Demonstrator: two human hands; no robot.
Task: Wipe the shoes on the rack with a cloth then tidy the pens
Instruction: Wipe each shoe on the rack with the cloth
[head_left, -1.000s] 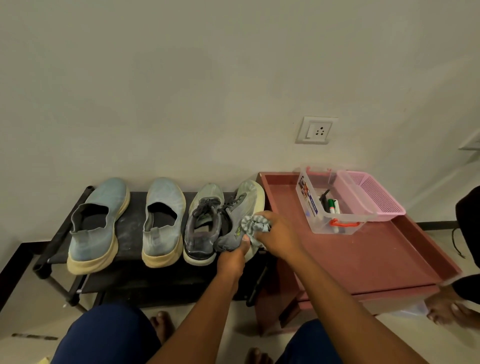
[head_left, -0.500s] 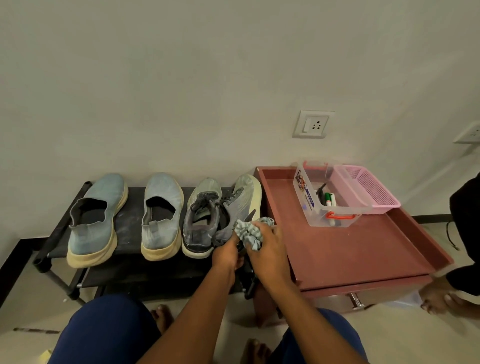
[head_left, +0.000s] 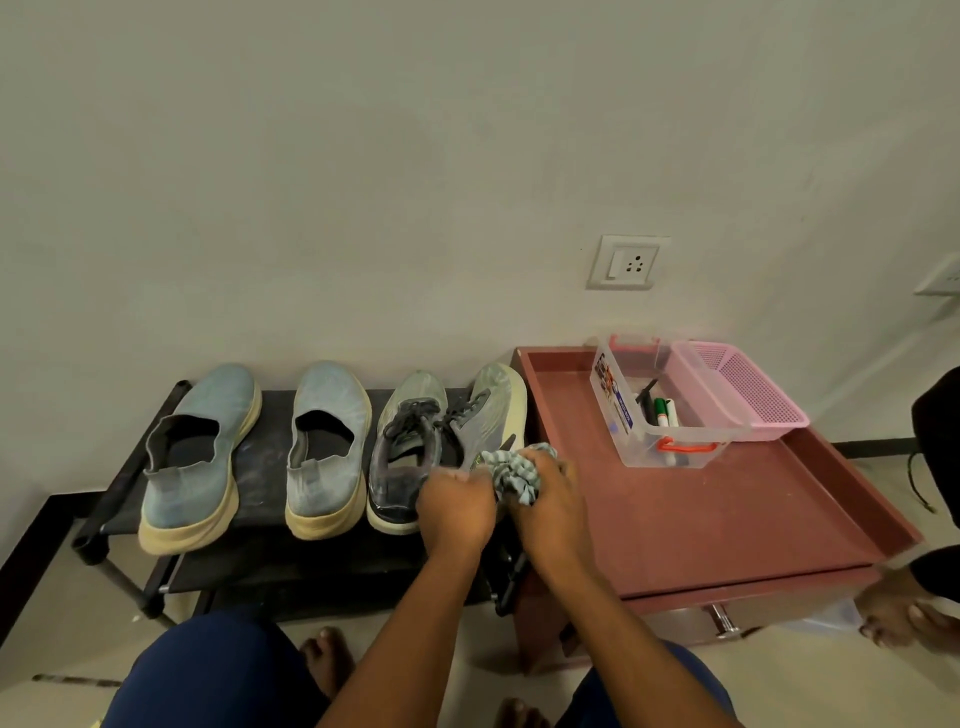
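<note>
Head camera, looking forward and down

It faces a pale wall, close above a low black shoe rack (head_left: 130, 499) and a reddish-brown wooden side table (head_left: 727, 519).

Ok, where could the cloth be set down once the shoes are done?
The red table is bare in front of the clear box, up to its front edge. The black rack is crowded: four shoes, narrow gaps only.

Knit-cloth shoes (head_left: 200, 457); clear glossy plastic box (head_left: 660, 410); matt reddish table (head_left: 701, 514).
</note>
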